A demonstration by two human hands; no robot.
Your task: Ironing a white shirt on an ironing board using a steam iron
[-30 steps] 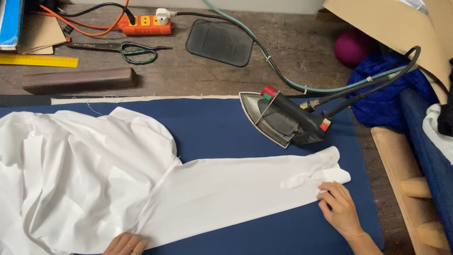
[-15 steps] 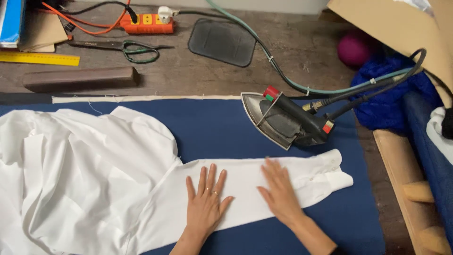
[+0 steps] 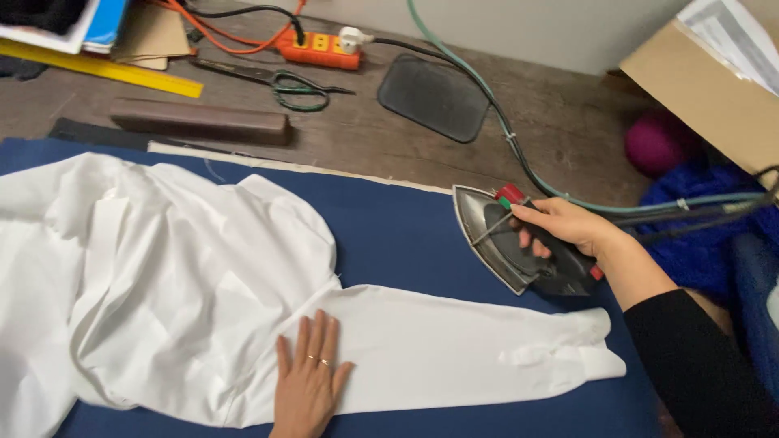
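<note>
The white shirt (image 3: 162,276) is lying crumpled on the blue pad (image 3: 398,235), and its smooth cotton sleeve (image 3: 454,353) is stretching flat to the right, ending in a folded cuff (image 3: 596,361). The left hand (image 3: 308,381) is pressing flat on the sleeve near the shoulder, fingers open and spread, with rings on them. The right hand (image 3: 568,231) is closing its fingers around the handle of the iron (image 3: 519,251), a dark wedge with a shiny metal sole, which is tipped on its side on the pad just above the sleeve.

Half a second ago both hands were lying flat on the sleeve; now the right hand has left the fabric and is gripping the iron, and the left has slid toward the shoulder.

Behind the pad, on the worn wooden table (image 3: 381,146), are lying scissors (image 3: 276,81), a yellow ruler (image 3: 97,69), a dark wooden block (image 3: 203,126), an orange power strip (image 3: 320,49) and a black rubber mat (image 3: 434,97). At right a cardboard box (image 3: 706,89) is holding papers (image 3: 734,36)
</note>
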